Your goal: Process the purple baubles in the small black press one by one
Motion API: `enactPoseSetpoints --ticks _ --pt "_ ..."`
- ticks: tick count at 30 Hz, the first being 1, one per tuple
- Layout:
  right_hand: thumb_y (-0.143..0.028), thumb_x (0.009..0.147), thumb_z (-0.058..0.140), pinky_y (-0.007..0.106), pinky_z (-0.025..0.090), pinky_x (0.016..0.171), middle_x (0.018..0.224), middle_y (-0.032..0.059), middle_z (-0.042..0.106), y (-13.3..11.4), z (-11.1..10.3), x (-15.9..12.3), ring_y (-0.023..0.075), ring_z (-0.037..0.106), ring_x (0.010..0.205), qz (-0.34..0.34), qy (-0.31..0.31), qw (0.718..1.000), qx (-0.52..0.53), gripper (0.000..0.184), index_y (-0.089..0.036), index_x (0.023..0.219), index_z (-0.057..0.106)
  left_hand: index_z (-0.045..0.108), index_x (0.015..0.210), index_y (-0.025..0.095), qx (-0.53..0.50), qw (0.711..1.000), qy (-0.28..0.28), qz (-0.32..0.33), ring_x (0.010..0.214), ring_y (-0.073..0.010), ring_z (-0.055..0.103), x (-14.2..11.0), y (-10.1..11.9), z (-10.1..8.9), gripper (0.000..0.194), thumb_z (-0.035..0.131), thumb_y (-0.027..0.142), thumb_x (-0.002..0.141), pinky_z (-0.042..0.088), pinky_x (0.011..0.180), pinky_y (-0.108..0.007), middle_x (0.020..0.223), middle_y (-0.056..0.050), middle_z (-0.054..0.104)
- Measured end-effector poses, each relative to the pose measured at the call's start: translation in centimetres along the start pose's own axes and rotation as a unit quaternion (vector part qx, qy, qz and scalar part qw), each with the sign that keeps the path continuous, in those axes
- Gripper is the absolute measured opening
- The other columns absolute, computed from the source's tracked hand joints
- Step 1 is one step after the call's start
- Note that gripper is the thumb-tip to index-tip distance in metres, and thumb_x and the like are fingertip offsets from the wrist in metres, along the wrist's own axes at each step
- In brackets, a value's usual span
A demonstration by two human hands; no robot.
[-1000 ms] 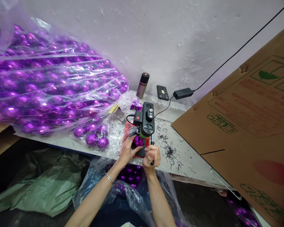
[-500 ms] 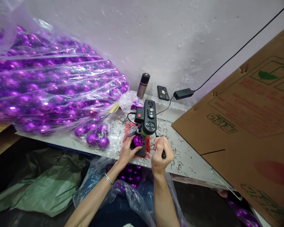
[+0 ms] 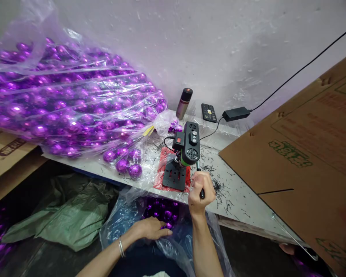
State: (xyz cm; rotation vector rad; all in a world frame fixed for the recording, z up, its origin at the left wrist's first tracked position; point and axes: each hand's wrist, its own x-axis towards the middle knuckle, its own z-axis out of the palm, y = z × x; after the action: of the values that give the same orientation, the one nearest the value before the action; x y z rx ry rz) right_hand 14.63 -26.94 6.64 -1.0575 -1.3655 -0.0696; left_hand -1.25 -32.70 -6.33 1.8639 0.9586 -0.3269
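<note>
Nearest us, the left hand [image 3: 150, 229] lies palm down at the mouth of a clear bag [image 3: 115, 219] below the bench's near edge, loosely open, thumb and forefinger apart. Purple balls [image 3: 161, 207] fill the bag just beyond; we cannot tell whether the fingertips touch one.

Above that edge, the right hand [image 3: 202, 188] is closed in a fist around the black handle [image 3: 202, 194], whose end points toward us and slightly right. The handle belongs to a black machine [image 3: 191, 142] standing near the bench's front edge. We see its long head run front to back, roughly square to that edge, while its slotted plate [image 3: 174, 179] reaches toward us over a red sheet [image 3: 159, 175].

To the left, loose balls [image 3: 135, 170] lie near the front edge beside a big bag of balls [image 3: 83, 104]. Black scraps [image 3: 218, 186] litter the bench [image 3: 239, 202] rightward, toward a cardboard box [image 3: 300, 169] by its right end. Along the back edge we find a bottle [image 3: 184, 104], a phone [image 3: 209, 112] and a power adapter [image 3: 236, 114].
</note>
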Motion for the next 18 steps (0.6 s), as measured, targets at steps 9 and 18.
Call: enactPoseSetpoints --ticks 9,18 --pt "-0.01 0.098 0.046 0.029 0.041 0.062 0.068 -0.001 0.054 0.3 0.1 -0.6 0.0127 0.055 0.065 -0.009 0.003 1.0 -0.007 0.033 -0.021 0.067 0.048 0.075 0.1 0.019 -0.027 0.85 0.517 0.095 0.092 -0.023 0.073 -0.7 -0.3 -12.7 0.035 0.046 0.038 0.103 0.056 0.094 -0.038 0.096 -0.01 0.078" --pt "-0.037 0.091 0.069 0.029 0.053 0.06 0.119 0.0098 0.064 1.5 0.5 -3.2 0.0109 0.062 0.069 0.093 0.104 0.988 0.066 0.038 -0.022 0.124 0.057 0.034 0.156 0.007 -0.117 0.479 0.867 -0.078 0.162 -0.0348 0.008 -5.4 -9.1 -18.4 0.079 0.056 0.054 0.097 0.013 0.131 -0.051 0.17 -0.027 0.013"
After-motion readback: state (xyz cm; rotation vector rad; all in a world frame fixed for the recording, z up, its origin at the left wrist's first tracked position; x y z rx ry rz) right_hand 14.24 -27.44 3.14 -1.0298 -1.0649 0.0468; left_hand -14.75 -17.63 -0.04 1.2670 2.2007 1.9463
